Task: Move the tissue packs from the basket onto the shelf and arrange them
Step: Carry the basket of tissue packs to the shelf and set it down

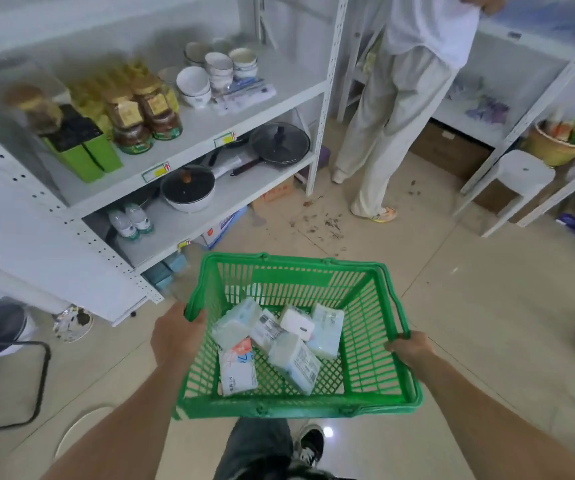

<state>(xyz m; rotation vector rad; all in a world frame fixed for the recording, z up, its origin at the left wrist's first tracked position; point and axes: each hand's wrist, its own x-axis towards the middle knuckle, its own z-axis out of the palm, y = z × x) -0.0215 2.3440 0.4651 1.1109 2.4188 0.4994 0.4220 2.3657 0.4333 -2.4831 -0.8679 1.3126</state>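
— Carrying the green basket [365, 306] by its side rims, the left hand [175, 336] and right hand [409, 348] each grip an edge; the tissue packs [272, 341] lie loose inside.

— So nothing is shelved yet. Next, probably, the person sets it down by the shelf [189, 220] and frees a hand.

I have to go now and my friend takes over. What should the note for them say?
Left hand grips the left rim of the green basket; right hand grips the right rim.
The basket is held up in front of the white shelf.
Six or so tissue packs lie loose in the basket.
Done: nothing moved out of the basket yet.
Left: put each pack on the shelf and line them up, perhaps where the lowest board is bare.
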